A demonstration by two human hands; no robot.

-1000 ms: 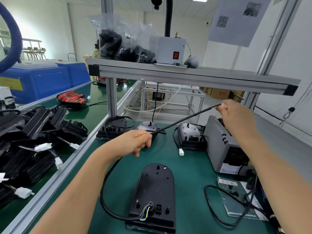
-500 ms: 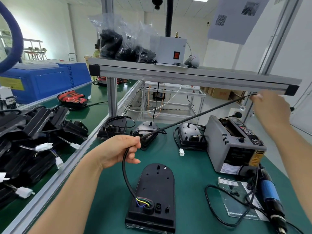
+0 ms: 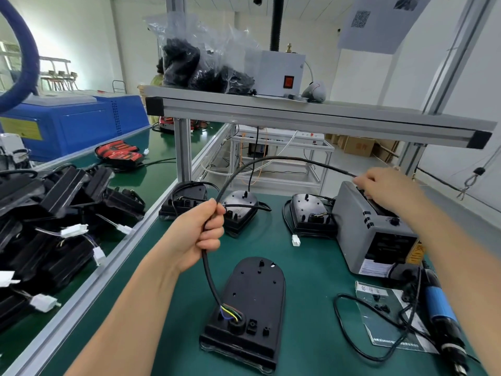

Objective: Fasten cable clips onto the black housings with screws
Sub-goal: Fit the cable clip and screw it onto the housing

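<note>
A black housing [image 3: 254, 299] lies flat on the green mat in front of me, coloured wires leaving its near end. Its black cable [image 3: 273, 159] runs up through my left hand [image 3: 198, 234], which grips it above the housing's left side. From there the cable arcs to the right, where my right hand [image 3: 385, 185] pinches its far end over the top of the grey tape dispenser [image 3: 371, 232]. Small black clips and screws [image 3: 381, 308] lie on a clear sheet at the right.
Three more housings [image 3: 309, 213] with cables stand at the back of the mat. A blue electric screwdriver [image 3: 442, 316] lies at the right with its looped cord. Several black housings [image 3: 48, 213] are piled on the left bench. An aluminium shelf [image 3: 298, 115] crosses overhead.
My right hand has come down from near the shelf's edge to the top of the tape dispenser with the cable end. The cable, taut before, now bows upward. My left hand closed tighter.
</note>
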